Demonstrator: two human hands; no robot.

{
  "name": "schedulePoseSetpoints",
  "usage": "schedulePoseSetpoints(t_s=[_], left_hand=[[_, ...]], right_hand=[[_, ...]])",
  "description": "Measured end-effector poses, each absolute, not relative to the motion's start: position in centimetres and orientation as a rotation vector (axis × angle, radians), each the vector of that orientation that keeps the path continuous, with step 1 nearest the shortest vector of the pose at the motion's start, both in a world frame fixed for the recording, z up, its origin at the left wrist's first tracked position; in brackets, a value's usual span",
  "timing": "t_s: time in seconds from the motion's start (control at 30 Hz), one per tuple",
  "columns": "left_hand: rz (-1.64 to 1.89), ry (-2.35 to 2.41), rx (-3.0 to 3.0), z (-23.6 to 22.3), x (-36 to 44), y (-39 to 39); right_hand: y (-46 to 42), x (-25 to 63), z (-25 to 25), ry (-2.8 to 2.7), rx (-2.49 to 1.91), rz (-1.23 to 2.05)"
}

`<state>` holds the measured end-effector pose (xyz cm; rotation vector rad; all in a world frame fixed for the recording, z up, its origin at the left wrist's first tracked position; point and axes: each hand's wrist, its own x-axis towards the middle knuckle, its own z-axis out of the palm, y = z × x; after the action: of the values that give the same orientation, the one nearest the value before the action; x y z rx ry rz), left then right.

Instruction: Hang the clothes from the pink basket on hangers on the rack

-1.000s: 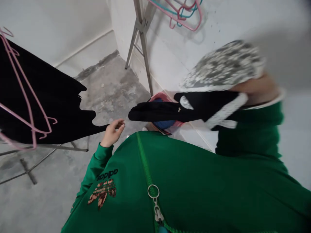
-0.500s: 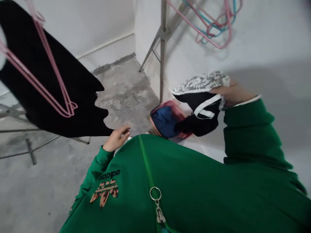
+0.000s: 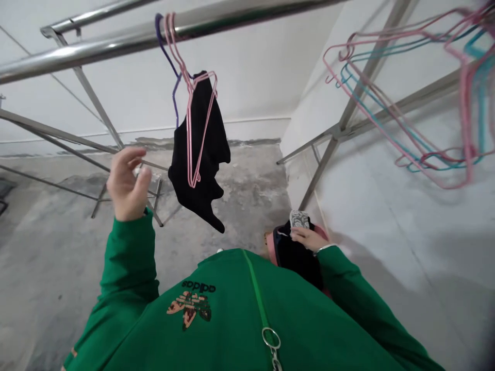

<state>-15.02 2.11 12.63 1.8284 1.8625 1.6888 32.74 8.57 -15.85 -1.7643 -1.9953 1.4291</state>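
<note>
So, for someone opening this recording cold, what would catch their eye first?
The black garment on a pink wire hanger stands out first, hanging near the centre from a steel rail. Below, a green Adidas jacket fills the bottom of the view, with the raised left hand open beside the garment. At upper right hang pink and teal hangers, while low down the right hand rests on a black bundle.

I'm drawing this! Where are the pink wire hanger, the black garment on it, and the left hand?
pink wire hanger [image 3: 188,139]: head view, on its long wire side
black garment [image 3: 211,154]: head view, on its middle
left hand [image 3: 126,183]: head view, on the hand's middle
</note>
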Motion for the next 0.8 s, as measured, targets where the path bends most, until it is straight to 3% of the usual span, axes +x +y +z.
schedulePoseSetpoints(t_s=[0.2,0.47,0.8], left_hand=[[1.168,1.615,1.823,11.3,-15.1,10.5],[1.035,2.78,1.866,10.1,-13.2,5.8],[1.239,3.032,1.696,7.6,-13.3,1.4]], right_hand=[[10.0,27.7,-14.6,-2.155,-1.538,1.506],[9.3,26.5,-14.3,-2.185,-1.447,1.522],[10.4,21.2,-11.3,-2.31,-1.34,1.435]])
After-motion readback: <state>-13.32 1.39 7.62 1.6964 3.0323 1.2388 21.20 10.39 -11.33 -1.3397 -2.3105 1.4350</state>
